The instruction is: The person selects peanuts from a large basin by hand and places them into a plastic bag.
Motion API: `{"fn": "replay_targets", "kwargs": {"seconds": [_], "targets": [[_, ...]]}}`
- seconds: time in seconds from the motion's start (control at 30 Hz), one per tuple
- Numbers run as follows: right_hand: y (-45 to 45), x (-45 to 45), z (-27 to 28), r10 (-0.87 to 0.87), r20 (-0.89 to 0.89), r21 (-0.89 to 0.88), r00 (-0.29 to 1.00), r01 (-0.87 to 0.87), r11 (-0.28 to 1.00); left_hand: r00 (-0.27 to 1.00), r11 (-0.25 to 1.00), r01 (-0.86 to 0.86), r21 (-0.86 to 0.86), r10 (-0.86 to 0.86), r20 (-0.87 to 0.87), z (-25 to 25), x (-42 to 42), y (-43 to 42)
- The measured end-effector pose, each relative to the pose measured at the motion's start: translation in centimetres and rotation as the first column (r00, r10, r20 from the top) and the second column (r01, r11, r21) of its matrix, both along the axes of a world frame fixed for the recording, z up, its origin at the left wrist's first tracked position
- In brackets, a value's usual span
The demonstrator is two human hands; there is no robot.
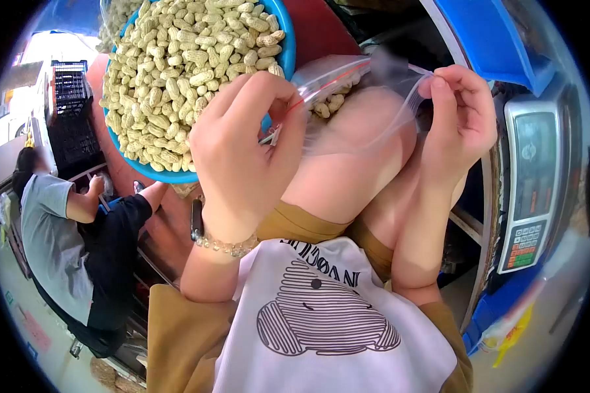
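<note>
A clear zip bag [367, 134] with a red line along its top is stretched over my lap between my hands. My left hand [246, 147] is closed on the bag's left end, by the red-lined edge. With thumb and fingers pinched, my right hand [462, 118] grips the opposite top corner. A few peanuts [329, 105] show at the bag's upper part; whether they lie inside or behind the plastic I cannot tell. Just beyond my left hand is a blue basin [290, 39] heaped with unshelled peanuts [183, 78].
To my right stands a digital scale [534, 164] with a keypad, near a blue plastic container [485, 39]. On the left another person [59, 229] sits low, with a hand held forward. Black crates [72, 98] are stacked behind that person.
</note>
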State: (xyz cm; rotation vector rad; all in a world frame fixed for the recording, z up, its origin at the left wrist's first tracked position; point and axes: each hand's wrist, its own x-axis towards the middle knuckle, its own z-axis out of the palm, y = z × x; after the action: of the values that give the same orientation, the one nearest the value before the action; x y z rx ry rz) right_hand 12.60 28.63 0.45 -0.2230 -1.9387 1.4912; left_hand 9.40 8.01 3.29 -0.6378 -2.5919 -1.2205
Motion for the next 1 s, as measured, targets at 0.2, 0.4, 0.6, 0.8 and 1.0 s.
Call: {"fn": "replay_targets", "kwargs": {"seconds": [0.2,0.4,0.6,0.8,1.0], "targets": [[-0.1,-0.4,0.0,0.073,-0.007,-0.097,0.997,-0.074,0.993,0.934,0.826,-0.048,0.562,-0.161,0.317,2.1,0.2,-2.0],[0.0,-0.5,-0.4,0.083,0.01,-0.178,0.997,-0.08,0.981,0.42,-0.142,-0.002,0.99,-0.898,-0.128,6.7,1.2,-7.0],[-0.4,0.0,0.1,0.111,0.074,-0.143,0.991,-0.1,0.985,0.367,-0.41,0.171,0.896,-0.817,-0.445,8.2,1.7,-3.0],[0.1,0.4,0.5,0.126,0.113,-0.086,0.986,-0.116,0.989,0.36,-0.382,0.192,0.904,-0.829,-0.427,8.0,1.2,-2.7],[0.2,0.6,0.8,0.131,0.109,-0.068,0.985,-0.124,0.99,0.268,-0.305,0.124,0.944,-0.906,-0.328,7.8,0.2,-2.9]]}}
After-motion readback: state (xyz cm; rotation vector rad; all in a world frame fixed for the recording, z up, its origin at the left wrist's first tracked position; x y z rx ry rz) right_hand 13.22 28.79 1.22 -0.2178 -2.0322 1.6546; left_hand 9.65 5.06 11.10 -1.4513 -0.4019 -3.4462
